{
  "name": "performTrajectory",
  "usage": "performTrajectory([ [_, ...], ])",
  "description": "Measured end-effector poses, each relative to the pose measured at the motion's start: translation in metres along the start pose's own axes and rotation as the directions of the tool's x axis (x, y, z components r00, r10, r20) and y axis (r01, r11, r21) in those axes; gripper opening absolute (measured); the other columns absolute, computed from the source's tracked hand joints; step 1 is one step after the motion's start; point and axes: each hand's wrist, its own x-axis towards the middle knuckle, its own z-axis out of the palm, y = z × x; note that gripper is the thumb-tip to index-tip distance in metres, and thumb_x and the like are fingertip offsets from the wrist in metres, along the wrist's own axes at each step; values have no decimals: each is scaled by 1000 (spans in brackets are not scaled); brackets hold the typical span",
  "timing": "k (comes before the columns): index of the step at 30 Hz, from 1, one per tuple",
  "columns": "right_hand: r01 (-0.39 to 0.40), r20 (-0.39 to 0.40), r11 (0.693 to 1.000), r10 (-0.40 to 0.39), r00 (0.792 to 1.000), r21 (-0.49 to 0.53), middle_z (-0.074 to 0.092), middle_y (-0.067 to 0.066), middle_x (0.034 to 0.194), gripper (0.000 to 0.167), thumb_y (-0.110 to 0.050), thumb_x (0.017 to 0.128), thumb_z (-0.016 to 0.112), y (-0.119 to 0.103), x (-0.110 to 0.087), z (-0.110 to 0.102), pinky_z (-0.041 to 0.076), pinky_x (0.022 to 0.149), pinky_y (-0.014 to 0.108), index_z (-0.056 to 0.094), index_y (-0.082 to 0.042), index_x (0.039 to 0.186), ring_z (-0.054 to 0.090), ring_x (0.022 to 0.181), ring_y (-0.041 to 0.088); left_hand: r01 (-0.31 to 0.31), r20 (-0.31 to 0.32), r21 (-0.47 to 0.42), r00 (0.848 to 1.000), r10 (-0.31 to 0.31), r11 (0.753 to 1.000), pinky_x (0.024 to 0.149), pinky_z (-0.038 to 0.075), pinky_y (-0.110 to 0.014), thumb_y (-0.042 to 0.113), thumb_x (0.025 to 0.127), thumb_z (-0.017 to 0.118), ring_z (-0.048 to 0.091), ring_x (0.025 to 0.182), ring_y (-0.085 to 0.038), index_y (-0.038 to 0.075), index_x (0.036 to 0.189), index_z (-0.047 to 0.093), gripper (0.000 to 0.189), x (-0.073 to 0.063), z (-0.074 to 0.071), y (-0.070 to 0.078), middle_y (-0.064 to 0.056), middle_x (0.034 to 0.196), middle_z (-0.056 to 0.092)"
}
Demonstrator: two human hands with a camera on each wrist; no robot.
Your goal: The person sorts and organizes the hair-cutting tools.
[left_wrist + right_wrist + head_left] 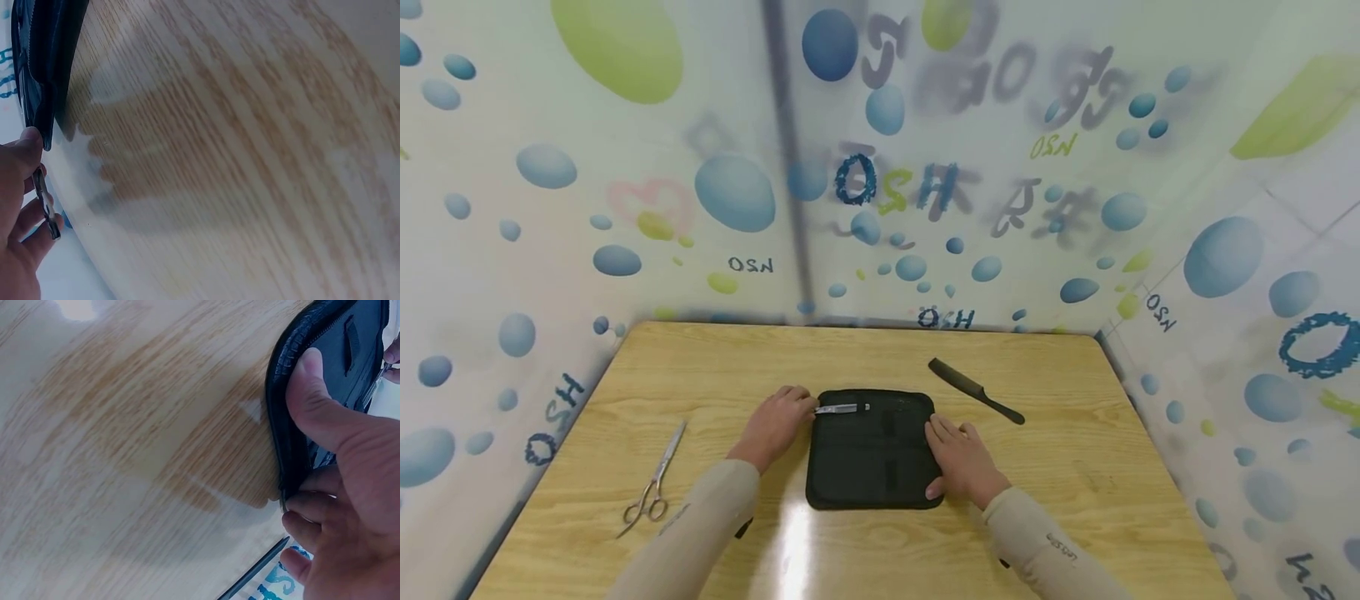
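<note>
A black zip case (857, 475) lies open and flat on the wooden table, between both hands. My left hand (778, 429) is at its upper left edge and pinches a slim silver metal tool (837, 409). One end of this tool lies across the case by a small strap; the other end (45, 203) shows between the fingers in the left wrist view. What kind of tool it is, I cannot tell. My right hand (964, 462) grips the case's right edge, its thumb (309, 378) on top and its other fingers curled along the side.
A pair of silver scissors (655, 483) lies on the table (1045, 533) to the left. Beyond the right hand is a black comb (973, 389) with a handle. A wall covering (880, 250) with blue and green spots stands behind the table and at both sides.
</note>
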Motion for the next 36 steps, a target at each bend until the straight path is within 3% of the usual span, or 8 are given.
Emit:
performTrajectory([
  [11, 0, -1, 1000, 0, 1000, -14, 34, 12, 158, 100, -55, 73, 75, -1, -2, -2, 28, 114, 48, 37, -4, 149, 33, 146, 25, -20, -21, -24, 1000, 19, 1000, 89, 55, -39, 14, 87, 72, 62, 109, -25, 11, 107, 72, 21, 4, 5, 0, -5, 110, 67],
  [20, -8, 15, 1000, 8, 1000, -17, 32, 11, 159, 99, -54, 73, 75, -1, -1, -1, 27, 116, 48, 36, -5, 150, 31, 147, 25, -32, 15, -66, 999, 33, 997, 91, 55, -40, 8, 88, 70, 60, 113, -25, 16, 109, 73, 23, 7, 8, 2, -5, 114, 66],
  [36, -11, 13, 999, 11, 1000, -47, 33, 11, 159, 100, -57, 72, 75, -1, 3, 2, 27, 116, 47, 37, -6, 150, 32, 146, 24, 41, 96, -147, 995, -27, 988, 90, 54, -38, 9, 94, 63, 60, 111, -22, 19, 113, 72, 23, 14, 19, 13, -3, 119, 61],
])
